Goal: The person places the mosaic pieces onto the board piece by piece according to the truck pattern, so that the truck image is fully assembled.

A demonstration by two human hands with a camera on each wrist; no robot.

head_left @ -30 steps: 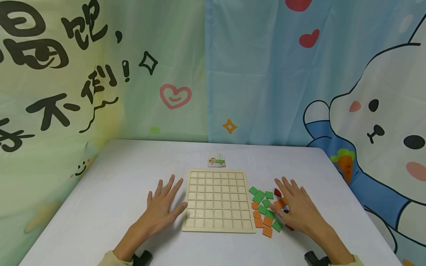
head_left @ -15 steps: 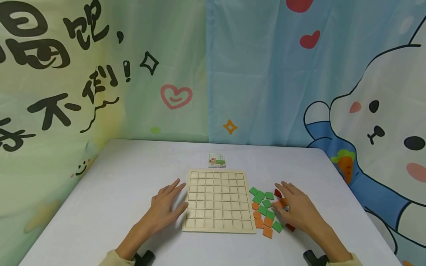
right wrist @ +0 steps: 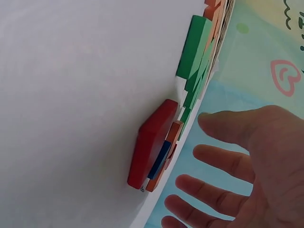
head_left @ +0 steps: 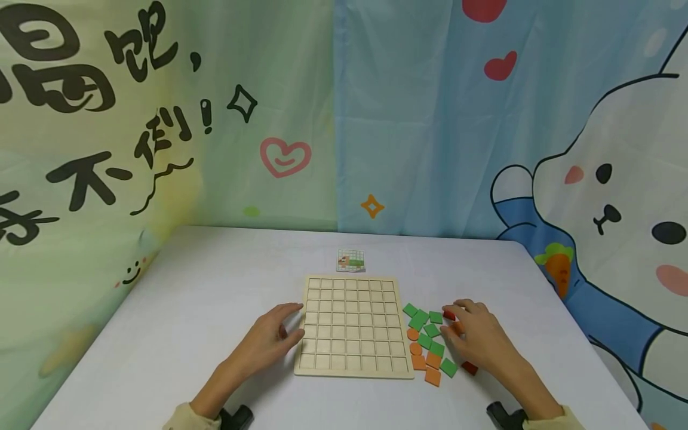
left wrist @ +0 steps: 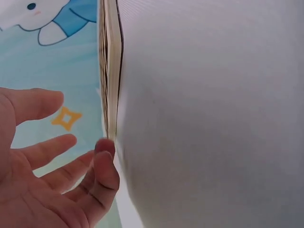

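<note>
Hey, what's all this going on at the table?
A person has both hands at a white table. The left hand is by the left edge of a wooden grid board with no pieces in its squares. The right hand, holding nothing, is at a scatter of coloured pieces along the right side. A small picture card lies beyond.

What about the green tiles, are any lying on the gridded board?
No, the green tiles lie on the white table, along the right side of the gridded board.
</note>
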